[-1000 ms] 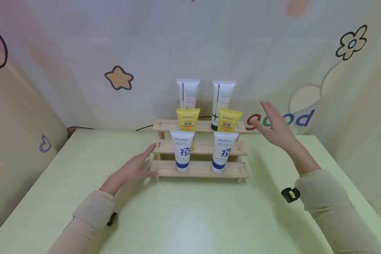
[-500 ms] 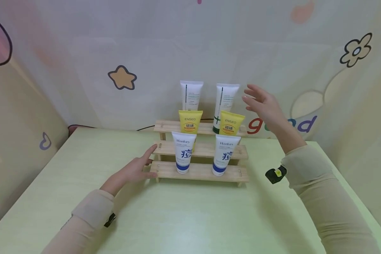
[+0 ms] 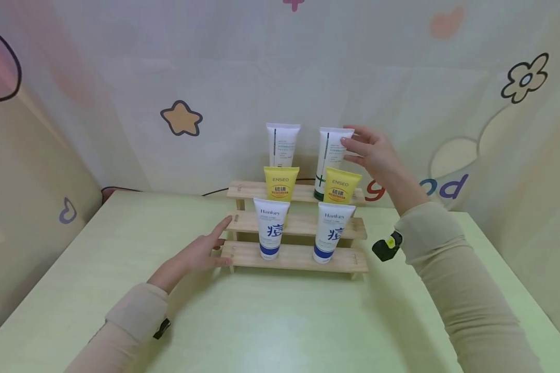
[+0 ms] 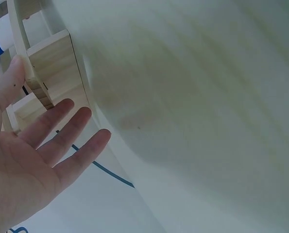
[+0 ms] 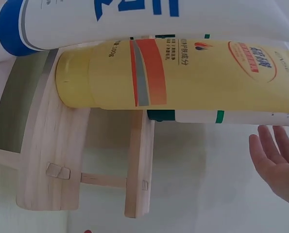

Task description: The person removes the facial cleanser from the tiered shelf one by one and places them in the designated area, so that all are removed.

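Standing on the top step of the wooden rack (image 3: 296, 256), at the right, the white tube (image 3: 329, 155) is probably light, soft toward its flat seam and firmer near the green cap (image 3: 319, 196); smooth skin may make it slippery, so a gentle hold across the middle looks best. The right grip (image 3: 375, 153) is at its upper right edge, fingers parted, contact unclear. The left grip (image 3: 199, 254) is spread, thumb on the bottom step's left end. Another white tube (image 3: 283, 145), two yellow tubes (image 3: 280, 181) and two blue-banded tubes (image 3: 271, 225) fill out the steps in pairs, contents hidden.
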Action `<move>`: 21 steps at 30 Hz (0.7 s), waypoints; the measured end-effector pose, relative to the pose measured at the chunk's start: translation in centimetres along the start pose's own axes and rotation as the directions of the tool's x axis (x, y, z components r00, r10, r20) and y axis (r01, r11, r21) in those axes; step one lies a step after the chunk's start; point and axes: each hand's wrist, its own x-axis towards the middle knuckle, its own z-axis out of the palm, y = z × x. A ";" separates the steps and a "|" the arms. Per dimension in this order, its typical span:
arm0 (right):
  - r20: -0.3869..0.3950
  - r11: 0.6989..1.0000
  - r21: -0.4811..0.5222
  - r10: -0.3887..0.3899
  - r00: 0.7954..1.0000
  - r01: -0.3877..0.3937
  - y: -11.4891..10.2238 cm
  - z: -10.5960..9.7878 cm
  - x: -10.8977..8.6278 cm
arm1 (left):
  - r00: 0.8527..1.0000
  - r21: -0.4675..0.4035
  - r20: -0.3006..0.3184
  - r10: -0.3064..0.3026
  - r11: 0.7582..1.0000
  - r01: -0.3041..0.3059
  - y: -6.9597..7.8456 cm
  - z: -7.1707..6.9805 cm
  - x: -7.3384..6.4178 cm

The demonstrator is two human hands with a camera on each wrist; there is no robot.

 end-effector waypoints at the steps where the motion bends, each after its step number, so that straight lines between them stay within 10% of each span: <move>1: -0.001 1.000 0.001 0.003 1.000 -0.003 0.1 0.1 0.1 | 1.000 -0.002 0.002 -0.003 1.000 0.003 0.0 0.0 -0.1; 21: -0.209 0.974 -0.174 -0.181 0.961 0.145 1.0 -2.6 -1.5 | 0.999 0.004 -0.002 -0.033 0.999 0.033 0.4 0.1 -0.1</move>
